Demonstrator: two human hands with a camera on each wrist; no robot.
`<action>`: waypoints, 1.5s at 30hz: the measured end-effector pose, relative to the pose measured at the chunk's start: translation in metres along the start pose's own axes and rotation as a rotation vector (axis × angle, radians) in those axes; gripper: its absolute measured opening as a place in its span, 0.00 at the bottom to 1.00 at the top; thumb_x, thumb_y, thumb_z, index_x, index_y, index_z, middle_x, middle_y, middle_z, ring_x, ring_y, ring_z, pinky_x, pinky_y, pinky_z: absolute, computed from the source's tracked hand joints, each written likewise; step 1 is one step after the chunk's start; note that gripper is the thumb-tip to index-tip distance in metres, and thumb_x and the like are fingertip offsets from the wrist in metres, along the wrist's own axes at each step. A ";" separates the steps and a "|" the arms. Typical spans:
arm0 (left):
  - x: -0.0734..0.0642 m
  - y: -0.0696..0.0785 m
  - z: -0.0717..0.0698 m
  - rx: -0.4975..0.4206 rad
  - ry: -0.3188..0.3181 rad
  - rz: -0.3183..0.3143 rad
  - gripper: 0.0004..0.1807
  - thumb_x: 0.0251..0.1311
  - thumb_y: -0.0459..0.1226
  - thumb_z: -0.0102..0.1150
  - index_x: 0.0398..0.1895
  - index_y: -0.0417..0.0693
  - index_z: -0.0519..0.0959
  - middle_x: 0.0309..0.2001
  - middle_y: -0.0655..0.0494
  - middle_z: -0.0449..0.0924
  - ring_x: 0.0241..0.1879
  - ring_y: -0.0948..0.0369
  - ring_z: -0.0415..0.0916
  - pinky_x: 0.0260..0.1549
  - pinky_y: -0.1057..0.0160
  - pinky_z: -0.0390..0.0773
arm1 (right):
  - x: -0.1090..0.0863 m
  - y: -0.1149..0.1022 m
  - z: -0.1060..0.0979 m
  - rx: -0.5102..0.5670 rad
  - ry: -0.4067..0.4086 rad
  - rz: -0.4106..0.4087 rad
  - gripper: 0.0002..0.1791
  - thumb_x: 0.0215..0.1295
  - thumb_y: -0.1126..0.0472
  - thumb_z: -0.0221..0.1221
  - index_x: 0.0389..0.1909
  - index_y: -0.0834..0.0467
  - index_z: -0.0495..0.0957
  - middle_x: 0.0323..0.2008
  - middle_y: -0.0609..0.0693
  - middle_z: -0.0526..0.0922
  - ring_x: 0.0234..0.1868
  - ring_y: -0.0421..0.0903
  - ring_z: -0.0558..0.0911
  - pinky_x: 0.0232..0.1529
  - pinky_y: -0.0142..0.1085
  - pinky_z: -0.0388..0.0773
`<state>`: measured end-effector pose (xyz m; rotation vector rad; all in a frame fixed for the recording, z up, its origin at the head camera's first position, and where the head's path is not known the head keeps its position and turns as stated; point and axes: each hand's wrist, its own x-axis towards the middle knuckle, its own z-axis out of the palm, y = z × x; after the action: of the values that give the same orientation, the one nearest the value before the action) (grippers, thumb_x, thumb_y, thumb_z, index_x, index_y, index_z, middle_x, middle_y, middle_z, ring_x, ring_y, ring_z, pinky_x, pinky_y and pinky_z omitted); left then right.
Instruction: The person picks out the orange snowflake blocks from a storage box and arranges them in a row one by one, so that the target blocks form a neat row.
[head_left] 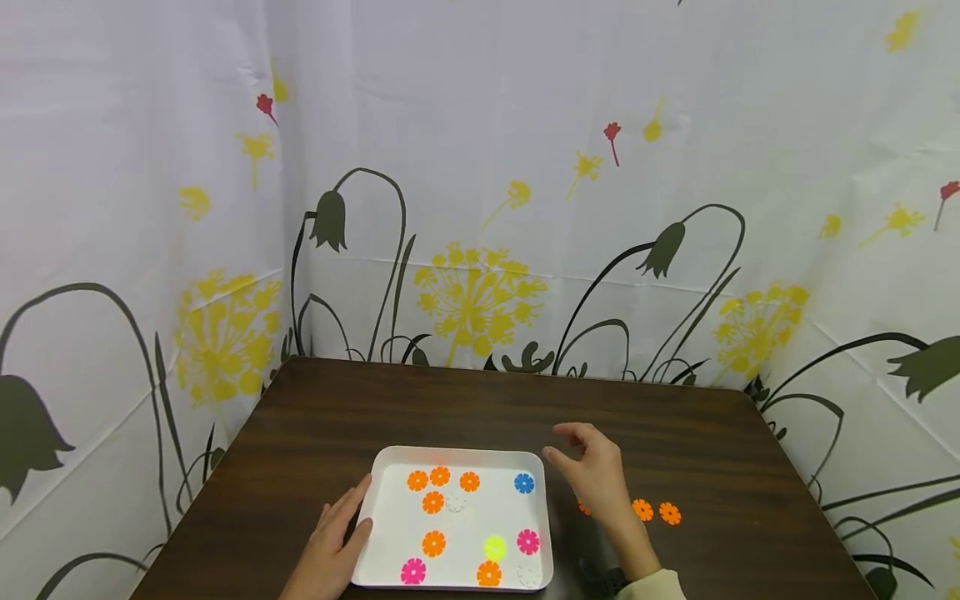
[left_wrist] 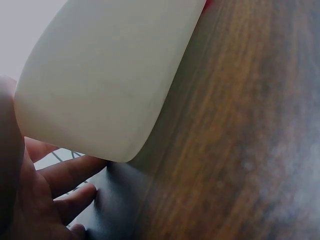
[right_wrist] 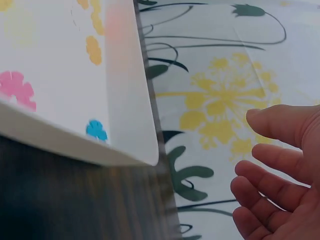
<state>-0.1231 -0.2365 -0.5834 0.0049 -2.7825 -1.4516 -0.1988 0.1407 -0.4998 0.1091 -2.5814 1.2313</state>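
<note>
A white tray (head_left: 390, 521) lies on the table with several flower-shaped discs in it. Among these are orange discs (head_left: 433, 543), pink discs (head_left: 413, 571), a yellow disc (head_left: 495, 547), a blue disc (head_left: 524, 483) and pale, see-through ones (head_left: 528, 573). My left hand (head_left: 333, 542) rests against the tray's left side, its thumb and fingers fairly straight at the edge. Beyond the tray's right edge my right hand (head_left: 596, 479) hovers, fingers loosely bent and apart. The right wrist view shows nothing in that hand.
Several orange discs (head_left: 670, 513) lie on the dark wooden table (head_left: 315, 417) right of the tray, one partly covered by the right hand. A white curtain (head_left: 480, 125) printed with flowers hangs behind and beside the table.
</note>
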 end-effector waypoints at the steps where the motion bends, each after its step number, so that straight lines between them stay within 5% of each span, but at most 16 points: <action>1: 0.000 0.000 0.000 0.004 0.001 -0.002 0.34 0.76 0.36 0.57 0.83 0.52 0.62 0.79 0.36 0.64 0.79 0.33 0.55 0.77 0.24 0.43 | 0.000 -0.001 0.003 -0.003 -0.005 -0.004 0.19 0.60 0.62 0.76 0.52 0.59 0.88 0.47 0.54 0.88 0.46 0.50 0.82 0.48 0.40 0.86; 11: 0.000 0.001 -0.002 0.007 0.028 0.048 0.34 0.76 0.36 0.57 0.83 0.52 0.63 0.78 0.35 0.66 0.78 0.33 0.58 0.76 0.24 0.44 | -0.004 0.000 0.018 -0.005 -0.014 -0.008 0.15 0.58 0.62 0.78 0.47 0.57 0.90 0.44 0.51 0.89 0.43 0.50 0.83 0.48 0.48 0.87; 27: 0.000 0.000 -0.002 0.014 0.018 0.024 0.34 0.76 0.36 0.56 0.83 0.53 0.63 0.78 0.36 0.65 0.79 0.34 0.57 0.77 0.25 0.43 | -0.008 -0.013 0.044 0.103 -0.072 0.014 0.15 0.61 0.62 0.76 0.49 0.58 0.89 0.46 0.54 0.88 0.46 0.57 0.83 0.55 0.51 0.88; 34: -0.001 0.001 -0.002 0.009 0.001 -0.003 0.34 0.76 0.36 0.56 0.83 0.53 0.62 0.79 0.37 0.64 0.80 0.35 0.56 0.77 0.26 0.42 | -0.006 -0.020 0.055 0.106 -0.072 -0.009 0.15 0.62 0.61 0.76 0.49 0.57 0.89 0.46 0.50 0.89 0.45 0.48 0.82 0.53 0.50 0.86; 45: -0.002 0.002 -0.001 0.014 -0.021 -0.036 0.35 0.77 0.37 0.56 0.84 0.55 0.61 0.80 0.39 0.63 0.81 0.35 0.54 0.78 0.27 0.40 | -0.006 -0.022 0.068 0.139 -0.073 0.006 0.15 0.61 0.61 0.76 0.49 0.56 0.89 0.47 0.50 0.89 0.48 0.55 0.84 0.54 0.45 0.85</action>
<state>-0.1213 -0.2360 -0.5810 0.0398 -2.8240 -1.4477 -0.2035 0.0742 -0.5252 0.1779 -2.5560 1.4334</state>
